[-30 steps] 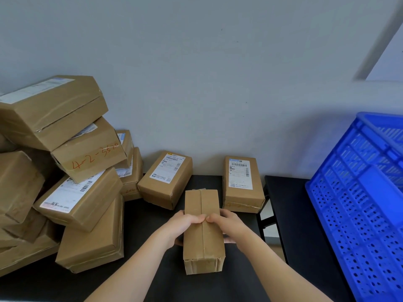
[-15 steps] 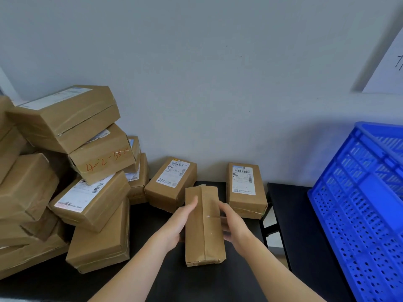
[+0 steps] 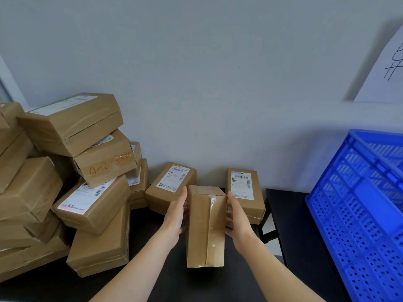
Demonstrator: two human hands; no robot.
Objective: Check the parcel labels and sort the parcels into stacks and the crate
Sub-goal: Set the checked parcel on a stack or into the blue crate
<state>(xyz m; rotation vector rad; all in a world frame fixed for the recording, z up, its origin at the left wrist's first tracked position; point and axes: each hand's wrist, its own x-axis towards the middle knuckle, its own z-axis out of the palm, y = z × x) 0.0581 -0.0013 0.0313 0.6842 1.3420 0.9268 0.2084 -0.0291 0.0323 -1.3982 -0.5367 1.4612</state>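
Parcel-sorting room: labelled parcels (image 3: 72,171), blue crate (image 3: 359,210)

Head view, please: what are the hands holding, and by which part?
The taped parcel, by its long sides: left hand on one, right hand opposite.
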